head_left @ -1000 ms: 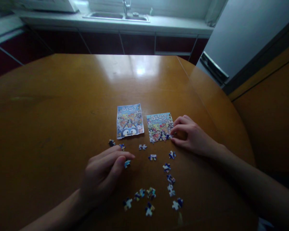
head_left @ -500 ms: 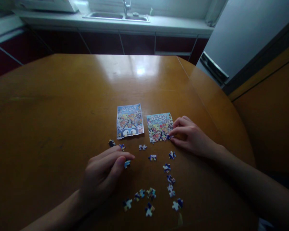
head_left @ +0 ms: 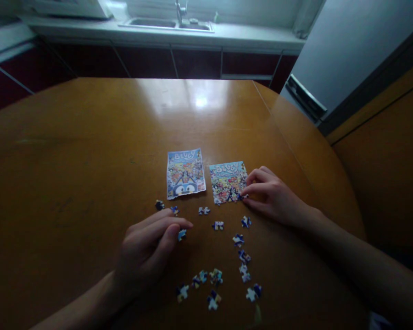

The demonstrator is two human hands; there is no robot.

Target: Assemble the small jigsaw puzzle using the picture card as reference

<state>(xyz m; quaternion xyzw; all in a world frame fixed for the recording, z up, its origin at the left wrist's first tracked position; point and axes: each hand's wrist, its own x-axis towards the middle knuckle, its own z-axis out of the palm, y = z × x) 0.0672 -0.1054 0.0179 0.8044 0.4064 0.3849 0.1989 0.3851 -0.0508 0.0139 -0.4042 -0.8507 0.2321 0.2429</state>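
Though its upper part is joined, the jigsaw puzzle (head_left: 227,181) looks unfinished below.
Right of the surface's (head_left: 106,137) middle, the right hand (head_left: 273,195) pinches a piece (head_left: 240,197) at its lower right corner; the left hand (head_left: 151,240) curls, grip unclear; loose pieces (head_left: 238,239) remain toward the near edge; puzzle and picture sheet (head_left: 185,172) read "Bluey".

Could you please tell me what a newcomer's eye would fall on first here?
Probably the two colourful pictures side by side mid-table: the printed sheet on the left and the partly assembled puzzle on the right, with the right hand at its lower right corner. Next might come the loose puzzle pieces scattered nearer the viewer, some beside the left hand, and the bright glare toward the table's far edge.
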